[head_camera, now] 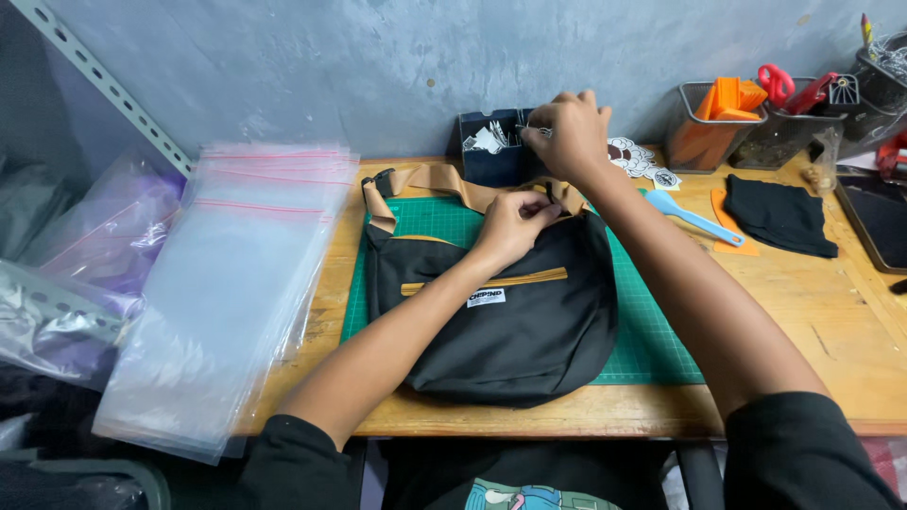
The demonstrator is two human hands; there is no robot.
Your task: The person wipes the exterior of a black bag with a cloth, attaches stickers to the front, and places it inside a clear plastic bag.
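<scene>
While flat, black bag (501, 321), left grip (515, 225) pinching top.

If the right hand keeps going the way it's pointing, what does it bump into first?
Probably the dark blue box of small white tags against the wall: the right hand reaches away and slightly left, fingers at its rim. Depth is hard to judge.

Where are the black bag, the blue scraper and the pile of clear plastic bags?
black bag (515, 345), head view, on its front panel.
blue scraper (688, 216), head view, on its handle.
clear plastic bags (227, 293), head view, middle of the top bag.
</scene>
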